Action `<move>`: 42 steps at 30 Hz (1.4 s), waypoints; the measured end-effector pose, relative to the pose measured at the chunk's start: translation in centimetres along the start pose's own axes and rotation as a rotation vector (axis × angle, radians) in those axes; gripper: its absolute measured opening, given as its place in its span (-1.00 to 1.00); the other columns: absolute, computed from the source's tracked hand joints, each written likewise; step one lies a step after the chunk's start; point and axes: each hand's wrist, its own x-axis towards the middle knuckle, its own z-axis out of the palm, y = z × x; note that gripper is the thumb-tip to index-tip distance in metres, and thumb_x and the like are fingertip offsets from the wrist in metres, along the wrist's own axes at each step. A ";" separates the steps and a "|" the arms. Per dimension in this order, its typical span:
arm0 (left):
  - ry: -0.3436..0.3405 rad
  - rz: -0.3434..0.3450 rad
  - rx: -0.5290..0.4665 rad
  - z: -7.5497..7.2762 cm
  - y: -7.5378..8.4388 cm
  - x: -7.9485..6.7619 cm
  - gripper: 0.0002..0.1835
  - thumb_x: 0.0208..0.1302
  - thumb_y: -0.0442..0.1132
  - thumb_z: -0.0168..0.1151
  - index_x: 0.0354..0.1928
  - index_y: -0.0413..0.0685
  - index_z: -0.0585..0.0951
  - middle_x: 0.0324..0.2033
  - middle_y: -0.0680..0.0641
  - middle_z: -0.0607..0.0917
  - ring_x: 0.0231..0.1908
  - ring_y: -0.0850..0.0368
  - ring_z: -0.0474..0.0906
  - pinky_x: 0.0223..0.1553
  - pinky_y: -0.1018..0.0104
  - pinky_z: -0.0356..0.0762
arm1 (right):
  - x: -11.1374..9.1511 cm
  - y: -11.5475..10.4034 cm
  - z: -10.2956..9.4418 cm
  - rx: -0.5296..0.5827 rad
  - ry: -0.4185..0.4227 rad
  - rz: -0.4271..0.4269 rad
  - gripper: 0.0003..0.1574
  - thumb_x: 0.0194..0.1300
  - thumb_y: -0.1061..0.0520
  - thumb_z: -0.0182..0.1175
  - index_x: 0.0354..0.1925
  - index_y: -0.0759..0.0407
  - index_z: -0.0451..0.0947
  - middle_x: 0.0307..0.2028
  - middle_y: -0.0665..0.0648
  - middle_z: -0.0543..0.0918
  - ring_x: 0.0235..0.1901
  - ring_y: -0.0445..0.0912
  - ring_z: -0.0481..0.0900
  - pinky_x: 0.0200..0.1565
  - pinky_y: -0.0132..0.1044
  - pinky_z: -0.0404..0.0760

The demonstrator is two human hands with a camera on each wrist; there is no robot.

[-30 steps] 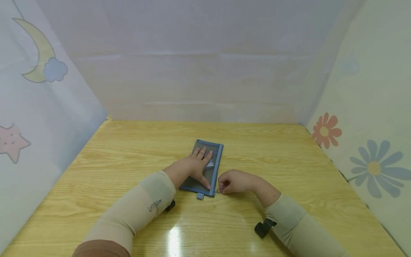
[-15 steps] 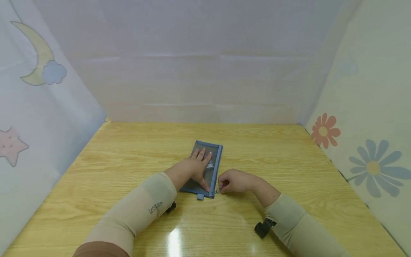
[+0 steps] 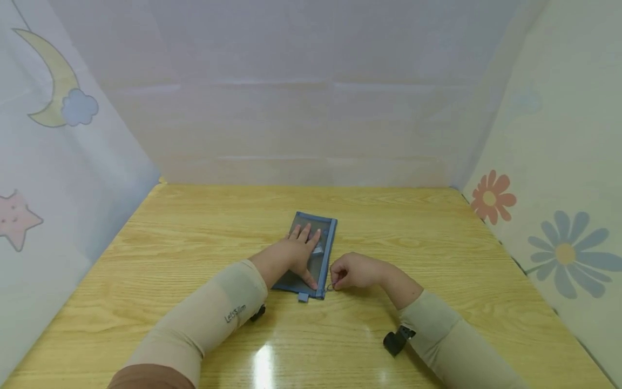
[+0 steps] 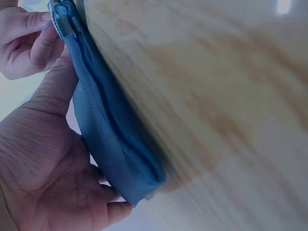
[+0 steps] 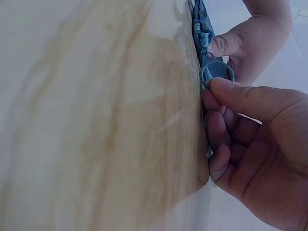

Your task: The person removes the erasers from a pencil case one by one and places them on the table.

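Note:
A flat blue-edged zipper pouch [image 3: 301, 282] with a see-through mesh face lies on the table. My left hand [image 3: 292, 254] rests on it with fingers spread, pressing it down; the thumb lies near the zipper edge. At the pouch's near right corner my right hand [image 3: 357, 271] pinches the ring-shaped zipper pull [image 5: 217, 72] between thumb and forefinger, the other fingers curled in. In the left wrist view the pouch's blue side [image 4: 113, 125] runs along under the left hand. A small pale item [image 3: 317, 250] shows through the mesh.
The wooden table [image 3: 204, 216] spreads around the pouch. A short fabric tab [image 3: 303, 297] sticks out from the pouch's near edge. Pale sheets printed with a moon, star and flowers [image 3: 565, 253] enclose the left, back and right sides.
The right hand and forearm have shifted very slightly away from me, still pinching the ring. The left hand and the pouch stay in place.

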 end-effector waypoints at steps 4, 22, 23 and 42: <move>0.002 0.000 -0.002 0.0 0.1 0.0 0.51 -0.57 0.52 0.27 0.42 0.10 -0.34 0.39 -0.16 -0.36 0.36 -0.20 -0.40 0.31 -0.03 -0.13 | 0.1 0.3 -0.1 0.020 0.007 0.007 -0.84 0.16 0.22 0.23 -0.53 0.05 0.56 -0.53 -0.10 0.56 -0.54 -0.28 0.41 -0.44 -0.42 0.42; 0.000 -0.024 0.010 -0.1 0.3 -0.1 0.51 -0.55 0.52 0.27 0.41 0.11 -0.36 0.39 -0.18 -0.35 0.36 -0.21 -0.40 0.30 -0.02 -0.11 | 0.2 0.7 0.0 0.361 0.001 0.177 -0.86 0.19 0.33 0.15 -0.50 0.35 0.52 -0.59 0.17 0.62 -0.58 -0.05 0.62 -0.50 -0.25 0.59; 0.001 -0.025 0.008 0.0 0.3 0.0 0.51 -0.57 0.52 0.27 0.41 0.11 -0.36 0.39 -0.18 -0.35 0.36 -0.21 -0.40 0.30 -0.03 -0.11 | 0.1 0.7 0.0 0.378 -0.006 0.190 -0.85 0.21 0.32 0.13 -0.49 0.36 0.51 -0.60 0.18 0.62 -0.59 -0.04 0.63 -0.53 -0.26 0.57; -0.007 -0.030 0.009 0.0 0.3 0.3 0.53 -0.59 0.52 0.27 0.41 0.12 -0.36 0.39 -0.17 -0.36 0.36 -0.20 -0.41 0.31 -0.01 -0.14 | 0.4 1.2 0.3 0.532 0.003 0.239 -0.85 0.24 0.34 0.02 -0.47 0.38 0.42 -0.60 0.23 0.63 -0.61 -0.03 0.62 -0.55 -0.21 0.59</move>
